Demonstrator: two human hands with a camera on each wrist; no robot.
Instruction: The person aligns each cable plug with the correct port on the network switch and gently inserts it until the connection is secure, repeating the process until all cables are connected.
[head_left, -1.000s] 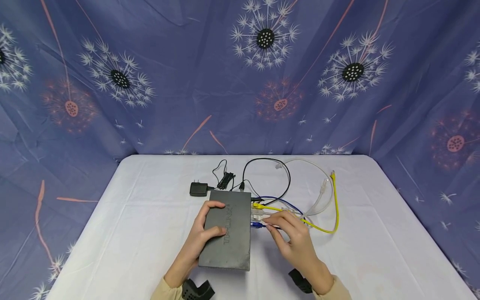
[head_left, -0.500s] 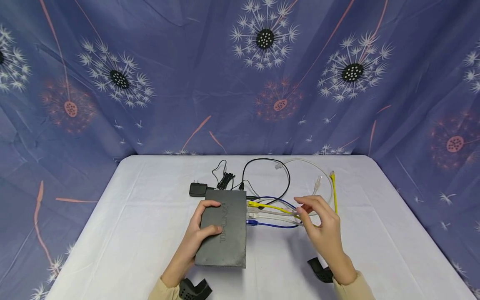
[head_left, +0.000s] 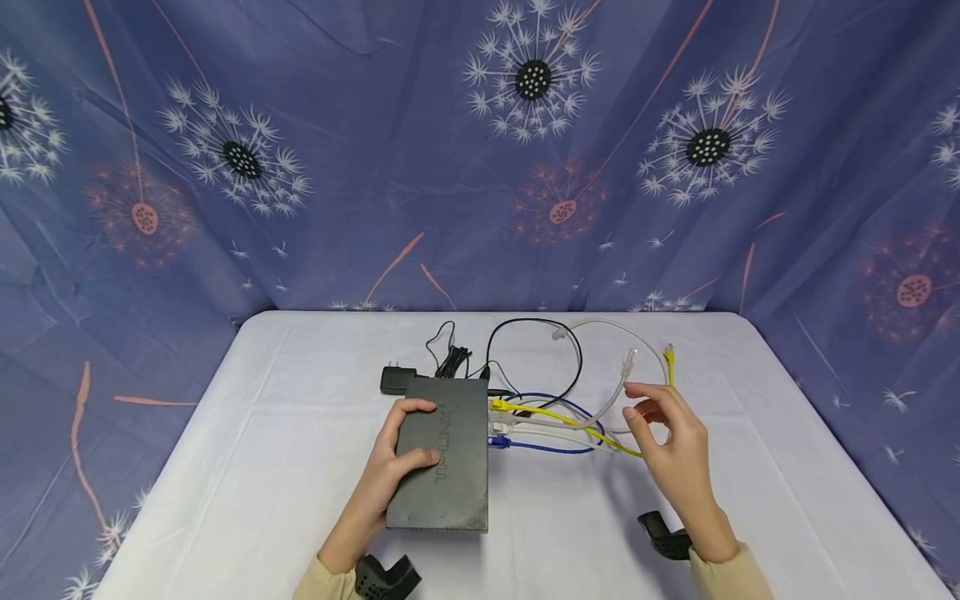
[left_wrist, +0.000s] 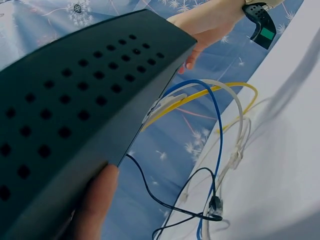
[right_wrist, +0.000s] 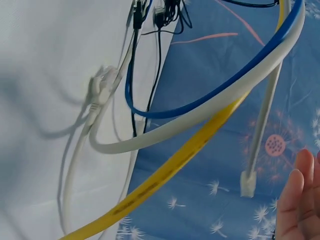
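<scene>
My left hand (head_left: 397, 454) grips a dark grey TP-LINK network switch (head_left: 459, 492), thumb on its top face. The left wrist view shows the vented side of the switch (left_wrist: 100, 75) and one of my fingers (left_wrist: 100, 200) against its edge. Plugged into its right side are a yellow network cable (head_left: 551, 412), a blue network cable (head_left: 551, 450) and white ones. My right hand (head_left: 675, 437) is held to the right of the cables, thumb and forefinger apart with nothing between them. Just beyond its fingertips a white cable's loose plug (head_left: 628, 362) sticks up; the right wrist view shows this plug (right_wrist: 248, 184) apart from the fingers.
Behind the switch lie a black power adapter (head_left: 397, 380) and its bundled cord (head_left: 452, 363). A black cable (head_left: 579, 358) loops at the back. The yellow cable's free end (head_left: 670, 358) lies at the right. A patterned curtain (head_left: 480, 167) hangs behind the white table (head_left: 247, 450).
My right hand has moved from beside the plugs to the right, away from the switch. The white cable's loose end has swung left. My left hand and the switch have shifted slightly left.
</scene>
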